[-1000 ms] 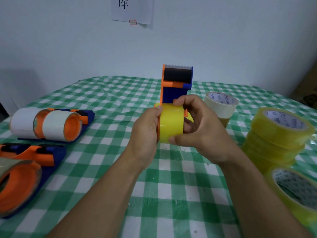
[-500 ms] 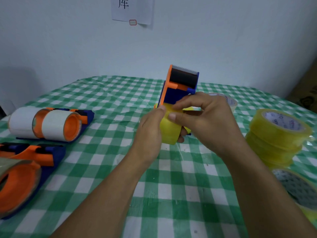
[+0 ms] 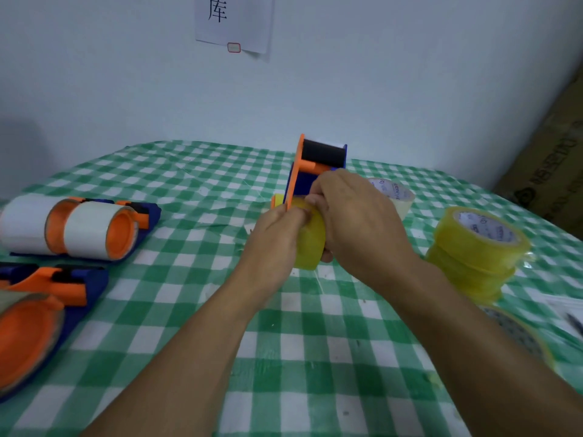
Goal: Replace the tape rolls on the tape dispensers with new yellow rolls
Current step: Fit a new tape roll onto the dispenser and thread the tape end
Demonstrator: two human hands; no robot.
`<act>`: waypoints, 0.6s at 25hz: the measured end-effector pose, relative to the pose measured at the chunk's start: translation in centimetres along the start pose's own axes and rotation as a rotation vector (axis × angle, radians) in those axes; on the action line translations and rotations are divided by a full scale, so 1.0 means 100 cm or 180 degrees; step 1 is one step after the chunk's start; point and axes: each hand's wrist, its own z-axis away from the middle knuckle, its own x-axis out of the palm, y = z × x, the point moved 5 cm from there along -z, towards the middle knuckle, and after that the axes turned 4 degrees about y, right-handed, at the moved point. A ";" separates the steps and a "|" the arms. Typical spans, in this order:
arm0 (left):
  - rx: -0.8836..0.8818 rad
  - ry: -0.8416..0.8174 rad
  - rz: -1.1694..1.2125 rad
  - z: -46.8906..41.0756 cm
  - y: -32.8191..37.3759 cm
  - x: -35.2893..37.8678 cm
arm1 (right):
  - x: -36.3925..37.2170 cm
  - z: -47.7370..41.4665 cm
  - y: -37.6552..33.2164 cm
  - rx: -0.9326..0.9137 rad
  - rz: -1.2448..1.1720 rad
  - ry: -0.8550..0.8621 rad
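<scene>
Above the middle of the table (image 3: 189, 310), your left hand (image 3: 277, 238) and right hand (image 3: 356, 222) sit together, both gripping the yellow roll (image 3: 310, 247) mounted on the orange-and-blue dispenser (image 3: 303, 181). You seem to be picking loose the tape end; next, draw it up toward the far black roller (image 3: 321, 152).

Matt orange and blue plastic on tape dispenser (image 3: 315, 184); dull black roller (image 3: 321, 154). Glossy translucent film on yellow tape roll (image 3: 310, 244) and stacked yellow rolls (image 3: 470, 257); printed cardboard cores (image 3: 485, 227). Smooth, creased checked tablecloth (image 3: 195, 184). Matt white tape (image 3: 85, 230). Plain paper sheet (image 3: 233, 20). Brown cardboard box (image 3: 552, 159).
</scene>
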 end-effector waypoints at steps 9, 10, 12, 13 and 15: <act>-0.0245 -0.0269 0.0152 -0.004 -0.007 0.000 | -0.010 -0.017 0.008 0.0594 -0.0309 -0.0962; -0.0228 -0.0214 0.0066 -0.004 -0.006 0.000 | -0.010 -0.019 0.008 0.0663 -0.0380 -0.0993; -0.0241 -0.0098 0.0007 -0.004 -0.005 -0.001 | -0.010 -0.021 0.006 0.0663 -0.0369 -0.0954; -0.0266 -0.0047 0.0025 -0.004 -0.003 -0.002 | -0.010 -0.021 0.004 0.0621 -0.0333 -0.0906; -0.0314 0.0058 0.0057 -0.004 -0.002 -0.004 | -0.009 -0.021 0.002 0.0618 -0.0442 -0.0843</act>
